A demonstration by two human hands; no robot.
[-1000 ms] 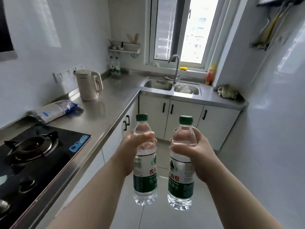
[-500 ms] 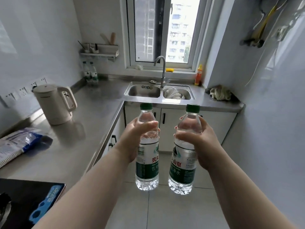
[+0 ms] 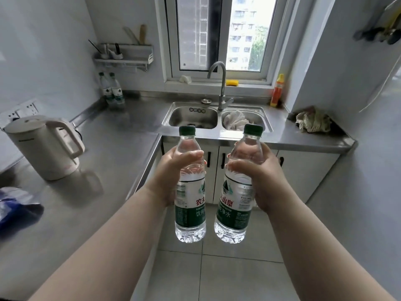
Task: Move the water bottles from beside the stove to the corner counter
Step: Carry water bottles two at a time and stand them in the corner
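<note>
Steel counter (image 3: 121,135) ran in an L along the left wall and under the window (image 3: 217,33). Double sink (image 3: 171,114) sat in the far run below the window, a white cloth (image 3: 235,122) bunched in its right basin. Cream kettle (image 3: 43,148) stood upright on the left run, handle toward the room, with a blue bag (image 3: 15,205) lying nearer the camera at the left edge. Both forearms reached forward over the floor tiles, clear of the counter. Left hand (image 3: 171,170) was wrapped round the upper body of the left bottle (image 3: 191,205), thumb across its front just above the label. Right hand (image 3: 263,179) gripped the right bottle (image 3: 234,205) at the same height, thumb likewise across the front. Both bottles were held in the air, side by side and close but not touching, green caps on; the left one stood upright, the right one leaned slightly with its cap to the right. They hung in front of the cabinet doors below the sink, well apart from the far left corner of the counter. In that corner two more bottles (image 3: 116,92) stood together against the wall, under a wall shelf (image 3: 128,55). A crumpled rag (image 3: 313,119) lay on the counter's right end. An orange bottle (image 3: 277,90) stood by the window sill; a yellow sponge (image 3: 231,83) lay on the sill.
</note>
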